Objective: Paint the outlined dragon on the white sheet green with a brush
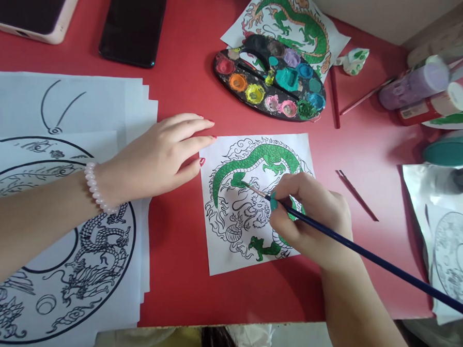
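My right hand [310,216] pinches a long dark blue paintbrush [352,244] between thumb and fingers. Its bristle tip meets green paint on a dragon drawing [221,256], a white sheet lying on the red table. The dragon's body is largely green; its head, clouds and flames are black outline on white. My left hand [178,150] lies flat with fingers apart, its fingertips at the sheet's left edge. A pale pink bead bracelet [94,192] circles that wrist. Beyond the sheet sits a black paint palette [252,71] with several colour wells. My right hand covers part of the drawing's right side.
Printed dragon sheets [125,271] are stacked at left under my forearm. Two phones, one black [134,21] and one pale-cased [61,14], lie at the back left. A second painted dragon [316,33] is behind the palette. Paint bottles [415,82] and a thin brush [356,195] are at right.
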A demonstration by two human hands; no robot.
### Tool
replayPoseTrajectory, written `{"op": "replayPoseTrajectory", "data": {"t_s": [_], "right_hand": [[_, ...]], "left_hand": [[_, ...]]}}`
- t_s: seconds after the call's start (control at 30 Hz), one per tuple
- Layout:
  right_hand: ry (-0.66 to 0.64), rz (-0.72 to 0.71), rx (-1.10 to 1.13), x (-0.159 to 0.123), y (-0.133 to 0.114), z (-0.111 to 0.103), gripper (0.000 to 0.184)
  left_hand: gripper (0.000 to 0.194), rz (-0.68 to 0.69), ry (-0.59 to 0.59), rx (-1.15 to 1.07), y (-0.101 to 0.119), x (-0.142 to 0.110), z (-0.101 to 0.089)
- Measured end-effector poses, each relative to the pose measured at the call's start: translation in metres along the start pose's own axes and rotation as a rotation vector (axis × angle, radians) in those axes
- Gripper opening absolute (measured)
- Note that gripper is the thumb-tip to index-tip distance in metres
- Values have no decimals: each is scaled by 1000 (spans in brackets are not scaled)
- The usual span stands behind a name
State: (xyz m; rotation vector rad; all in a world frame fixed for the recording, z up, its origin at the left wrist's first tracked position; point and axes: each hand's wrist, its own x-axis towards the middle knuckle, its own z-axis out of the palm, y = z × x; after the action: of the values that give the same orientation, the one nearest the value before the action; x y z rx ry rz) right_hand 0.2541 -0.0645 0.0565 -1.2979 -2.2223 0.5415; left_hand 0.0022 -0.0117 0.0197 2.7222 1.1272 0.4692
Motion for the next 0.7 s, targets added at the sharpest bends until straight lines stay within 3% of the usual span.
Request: {"op": "replayPoseTrajectory", "data": {"t_s": [0.7], "right_hand": [[-6,31,-6,0,1,-4,12]], "left_hand": [[37,-27,-16,1,-1,0,-1]]}}
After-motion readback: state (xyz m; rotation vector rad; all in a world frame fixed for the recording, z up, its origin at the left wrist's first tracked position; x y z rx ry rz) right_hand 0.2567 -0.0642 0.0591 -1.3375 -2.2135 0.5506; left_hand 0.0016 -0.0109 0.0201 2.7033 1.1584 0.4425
